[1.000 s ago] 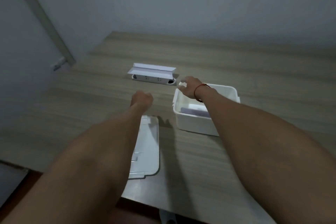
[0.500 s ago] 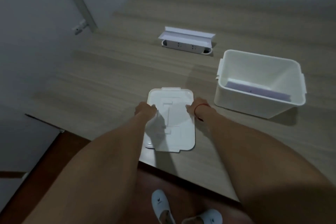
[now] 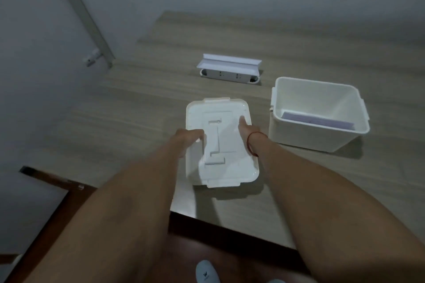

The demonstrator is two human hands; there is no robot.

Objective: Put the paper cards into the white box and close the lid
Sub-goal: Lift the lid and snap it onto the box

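A person's left hand (image 3: 189, 139) and right hand (image 3: 245, 127) close on the long sides of the white lid (image 3: 220, 145), near the table's (image 3: 138, 122) front edge; the white box (image 3: 318, 114) stands open toward the right edge, purple paper cards (image 3: 317, 119) inside; the lid looks light, stiff, smooth, likely best pinched at its rims.

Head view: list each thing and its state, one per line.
White box: open, upright, lid off.
Paper cards: lying inside the box.
Lid: off the box, held by both hands.
Left hand: gripping the lid's left edge.
Right hand: on the lid's right side.
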